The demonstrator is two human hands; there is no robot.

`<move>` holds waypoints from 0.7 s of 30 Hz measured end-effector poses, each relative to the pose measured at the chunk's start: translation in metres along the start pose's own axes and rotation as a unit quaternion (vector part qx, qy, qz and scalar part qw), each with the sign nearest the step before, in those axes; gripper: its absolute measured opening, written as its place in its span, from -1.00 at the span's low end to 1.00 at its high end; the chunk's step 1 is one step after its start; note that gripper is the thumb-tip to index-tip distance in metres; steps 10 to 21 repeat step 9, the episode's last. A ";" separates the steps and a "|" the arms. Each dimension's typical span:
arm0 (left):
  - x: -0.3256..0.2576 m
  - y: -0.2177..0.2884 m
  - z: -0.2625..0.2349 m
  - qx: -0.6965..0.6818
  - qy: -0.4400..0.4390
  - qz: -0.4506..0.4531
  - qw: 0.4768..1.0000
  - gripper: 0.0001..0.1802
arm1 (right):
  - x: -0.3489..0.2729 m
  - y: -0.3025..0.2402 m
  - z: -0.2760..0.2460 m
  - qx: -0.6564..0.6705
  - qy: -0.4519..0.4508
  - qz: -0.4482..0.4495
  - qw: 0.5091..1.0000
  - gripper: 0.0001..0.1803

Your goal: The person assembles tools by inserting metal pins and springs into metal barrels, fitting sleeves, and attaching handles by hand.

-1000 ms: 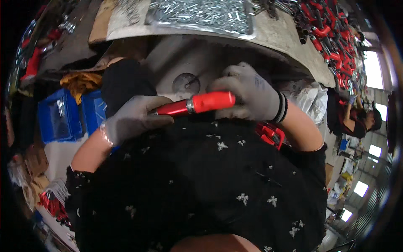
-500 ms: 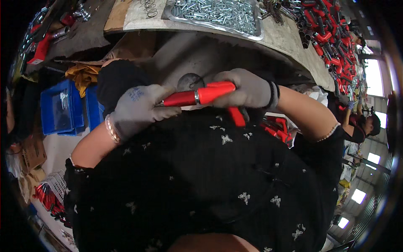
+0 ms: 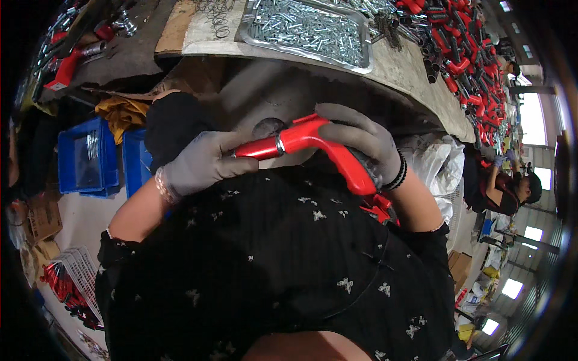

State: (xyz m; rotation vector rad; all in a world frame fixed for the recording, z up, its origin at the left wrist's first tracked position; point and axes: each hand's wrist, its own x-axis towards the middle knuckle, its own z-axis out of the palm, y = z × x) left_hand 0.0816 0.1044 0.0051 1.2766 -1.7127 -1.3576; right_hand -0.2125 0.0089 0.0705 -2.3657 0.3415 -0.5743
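A red pistol-shaped tool body [image 3: 301,137], with a curved handle and a silver ring around its barrel, is held level in front of my chest. My left hand [image 3: 197,161], in a grey glove, is closed around the red tube at the barrel's left end, thumb above and fingers below. My right hand [image 3: 364,138], also gloved, wraps over the back of the body and the handle, fingers curled across the top. The dark side of the handle is partly hidden by this hand. Below it, more red parts [image 3: 380,207] show beside my right forearm.
On the bench ahead is a metal tray [image 3: 307,36] of silver pins, with wire springs [image 3: 218,15] to its left and a pile of red and black tool bodies [image 3: 460,63] at right. Blue bins [image 3: 88,159] stand at left. A co-worker [image 3: 509,189] is at far right.
The tool has been turned so its handle now shows along its length, angled down to the right. My right hand has shifted its grip over the back; my left hand still holds the tube.
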 end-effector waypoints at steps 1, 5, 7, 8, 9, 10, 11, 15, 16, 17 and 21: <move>0.001 0.005 -0.004 -0.099 -0.078 -0.096 0.987 -0.54 | 0.000 -0.002 -0.005 0.000 -0.001 0.000 1.000 -0.57; 0.013 0.005 -0.010 -0.287 -0.259 -0.180 0.904 -0.62 | 0.002 -0.006 -0.017 -0.105 -0.040 -0.086 0.990 -0.48; 0.019 0.018 -0.009 -0.236 -0.225 -0.190 0.926 -0.60 | 0.000 -0.005 -0.023 -0.083 -0.051 -0.044 0.994 -0.47; 0.020 0.024 -0.008 -0.187 -0.188 -0.200 0.943 -0.58 | -0.001 -0.003 -0.023 -0.048 -0.028 -0.033 0.998 -0.46; 0.019 0.016 -0.003 -0.147 -0.145 -0.153 0.966 -0.23 | -0.004 -0.001 -0.022 -0.014 -0.005 -0.021 1.000 -0.44; 0.019 0.016 -0.003 -0.147 -0.145 -0.153 0.966 -0.23 | -0.004 -0.001 -0.022 -0.014 -0.005 -0.021 1.000 -0.44; 0.019 0.016 -0.003 -0.147 -0.145 -0.153 0.966 -0.23 | -0.004 -0.001 -0.022 -0.014 -0.005 -0.021 1.000 -0.44; 0.019 0.016 -0.003 -0.147 -0.145 -0.153 0.966 -0.23 | -0.004 -0.001 -0.022 -0.014 -0.005 -0.021 1.000 -0.44; 0.019 0.016 -0.003 -0.147 -0.145 -0.153 0.966 -0.23 | -0.004 -0.001 -0.022 -0.014 -0.005 -0.021 1.000 -0.44; 0.019 0.016 -0.003 -0.147 -0.145 -0.153 0.966 -0.23 | -0.004 -0.001 -0.022 -0.014 -0.005 -0.021 1.000 -0.44; 0.019 0.016 -0.003 -0.147 -0.145 -0.153 0.966 -0.23 | -0.004 -0.001 -0.022 -0.014 -0.005 -0.021 1.000 -0.44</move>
